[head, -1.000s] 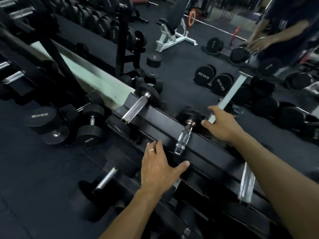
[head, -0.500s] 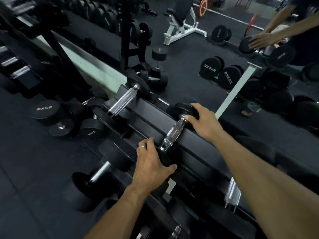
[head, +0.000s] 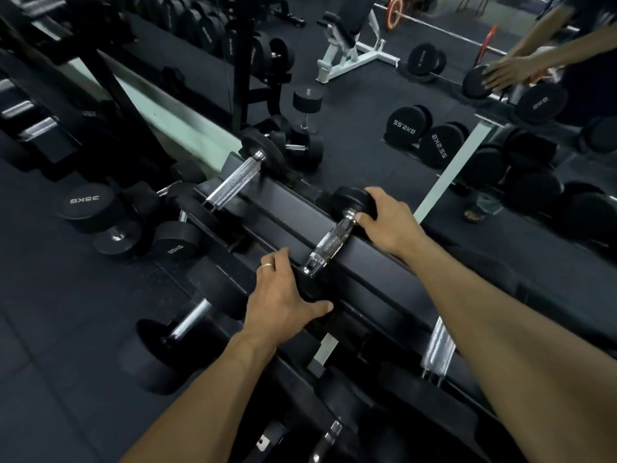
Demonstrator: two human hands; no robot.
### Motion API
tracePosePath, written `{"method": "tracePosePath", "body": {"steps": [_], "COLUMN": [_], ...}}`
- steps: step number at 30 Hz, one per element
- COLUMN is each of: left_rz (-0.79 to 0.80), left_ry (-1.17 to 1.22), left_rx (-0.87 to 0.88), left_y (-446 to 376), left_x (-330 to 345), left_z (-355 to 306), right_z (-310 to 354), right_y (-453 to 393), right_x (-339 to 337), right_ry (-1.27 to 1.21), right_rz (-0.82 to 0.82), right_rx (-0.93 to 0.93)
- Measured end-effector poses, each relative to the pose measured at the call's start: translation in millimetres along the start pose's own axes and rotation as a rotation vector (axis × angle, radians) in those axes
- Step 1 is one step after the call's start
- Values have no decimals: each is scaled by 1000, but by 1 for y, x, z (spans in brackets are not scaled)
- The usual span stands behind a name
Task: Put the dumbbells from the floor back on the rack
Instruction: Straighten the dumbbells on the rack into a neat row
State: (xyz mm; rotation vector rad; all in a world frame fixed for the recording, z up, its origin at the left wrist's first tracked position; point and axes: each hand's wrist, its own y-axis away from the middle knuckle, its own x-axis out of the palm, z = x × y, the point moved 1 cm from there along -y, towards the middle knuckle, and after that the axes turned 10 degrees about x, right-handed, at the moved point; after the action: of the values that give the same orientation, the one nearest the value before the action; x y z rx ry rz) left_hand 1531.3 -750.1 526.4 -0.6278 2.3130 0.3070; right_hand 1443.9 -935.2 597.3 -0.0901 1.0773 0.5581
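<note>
A black dumbbell with a chrome knurled handle lies across the top rails of the black rack. My right hand wraps over its far head, thumb at the handle's end. My left hand covers its near head, fingers spread over it and the rack's front rail. A second dumbbell rests on the rack to the left. Lower down at the left, a larger dumbbell sits on a lower tier. Several dumbbells marked 35KG stand on the floor at the left.
A mirror runs behind the rack and reflects dumbbells, a white bench, a barbell and a person's arms. Another chrome handle shows on the rack at the right. Dark rubber floor spreads to the left.
My right hand has come from the rack's rail onto the dumbbell's far head. My left hand has stayed on the near head. The view has shifted slightly toward the rack.
</note>
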Motion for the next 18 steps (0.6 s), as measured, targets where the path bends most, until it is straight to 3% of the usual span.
{"method": "tracePosePath", "body": {"steps": [5,10,15,18], "left_rz": [-127,-339,-179,-93], "left_ry": [-59,-54,75,97], "left_rx": [29,180,186,134], "left_y": [20,58,99,118], "left_x": [9,34,77,95], "left_z": [-16,-53,-93,-110], "right_z": [-10,-43,-96,-126], "right_y": [32,71,102,108], "right_x": [-13,-49,-90,-99], "right_ry": [62,158,172,154], "right_rz": [-22,-85,-164,-119], "right_rx": [-69,-151,-102,-11]}}
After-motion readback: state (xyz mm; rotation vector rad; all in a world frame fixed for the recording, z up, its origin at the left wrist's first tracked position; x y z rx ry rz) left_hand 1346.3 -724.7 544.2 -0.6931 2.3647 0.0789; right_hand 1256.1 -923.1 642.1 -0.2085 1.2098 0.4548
